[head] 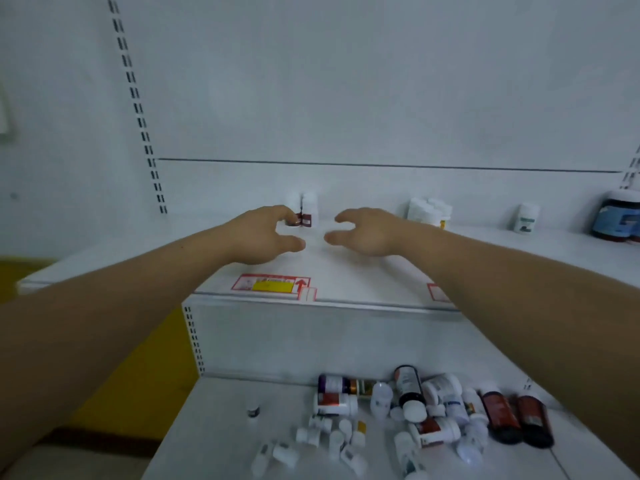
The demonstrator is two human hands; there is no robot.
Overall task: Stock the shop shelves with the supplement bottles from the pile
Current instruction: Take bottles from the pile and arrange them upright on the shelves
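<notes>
1. Your left hand (263, 233): over the upper shelf (363, 271), fingers loosely curved, holding nothing, fingertips just beside two white bottles (306, 211) with red labels at the back wall.
2. Your right hand (367, 232): level with the left, fingers relaxed and empty.
3. Pile of bottles (415, 417): on the lower shelf (221, 420), mostly lying on their sides.
4. Also on the upper shelf: white bottle cluster (427, 211), small white bottle (526, 218), large dark jar (618, 220).

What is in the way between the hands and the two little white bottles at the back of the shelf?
Nothing visible. The left hand and right hand hover open just in front of the two white bottles on the upper shelf.
</notes>
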